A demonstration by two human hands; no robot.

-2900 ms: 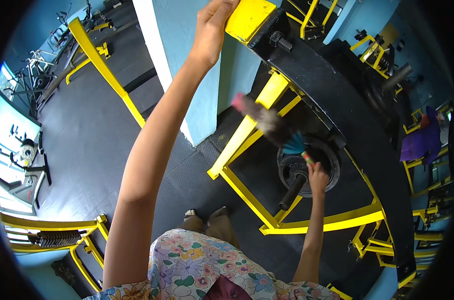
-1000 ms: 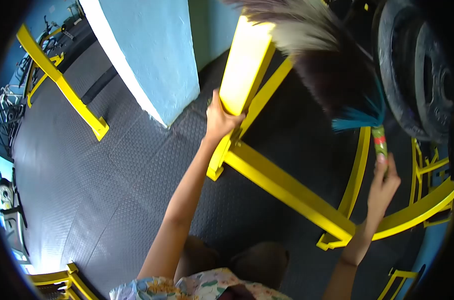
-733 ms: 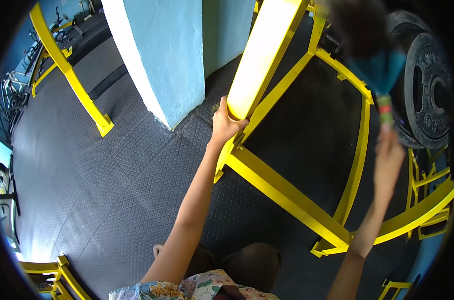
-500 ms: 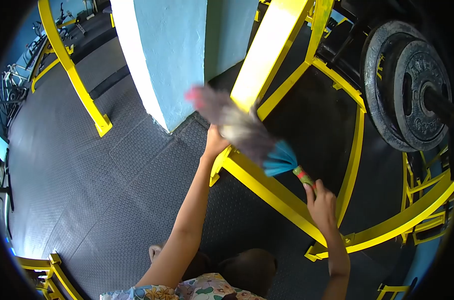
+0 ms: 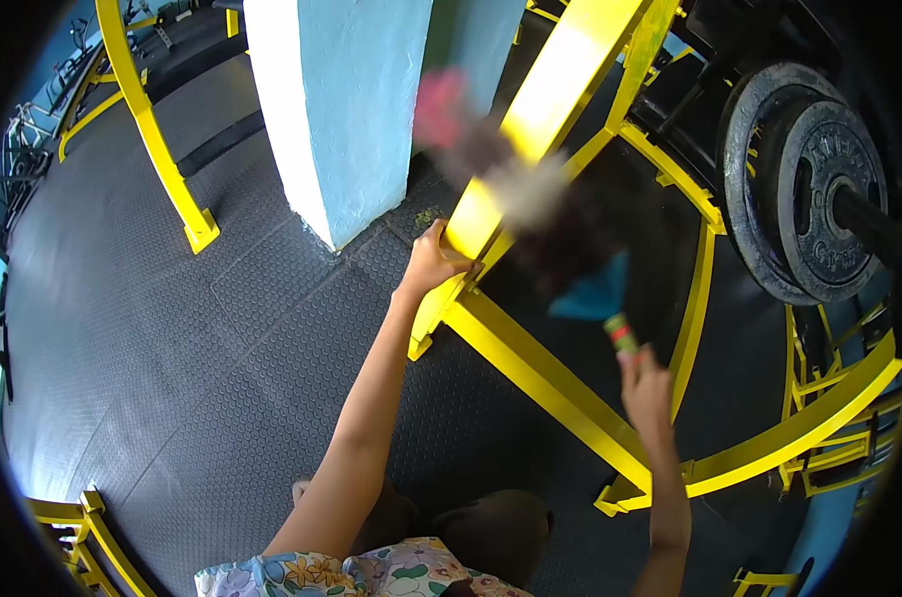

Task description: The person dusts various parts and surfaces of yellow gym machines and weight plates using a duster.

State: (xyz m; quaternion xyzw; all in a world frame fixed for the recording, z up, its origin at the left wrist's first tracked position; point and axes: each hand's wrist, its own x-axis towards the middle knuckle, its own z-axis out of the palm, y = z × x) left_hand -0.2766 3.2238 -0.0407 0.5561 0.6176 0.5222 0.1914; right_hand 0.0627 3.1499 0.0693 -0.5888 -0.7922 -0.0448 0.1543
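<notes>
My left hand [image 5: 437,263] grips the lower part of a yellow upright post [image 5: 489,207], its fingers wrapped round the edge. In my right hand [image 5: 647,383] is the handle of a feather duster [image 5: 560,224], which has blue, dark, whitish and pink sections. Motion blurs the duster, whose head lies across the post at an upward-left slant; whether it touches the metal I cannot tell.
A light blue pillar [image 5: 357,119] stands behind the post. Weight plates [image 5: 831,189] hang on a bar at the right. Yellow base beams [image 5: 550,388] cross the black rubber floor [image 5: 272,348]. Another yellow frame [image 5: 148,119] rises at the left.
The duster has swung up and right, and its head now crosses the post higher up. My left hand stays on the post, now seen more clearly. The view has shifted slightly.
</notes>
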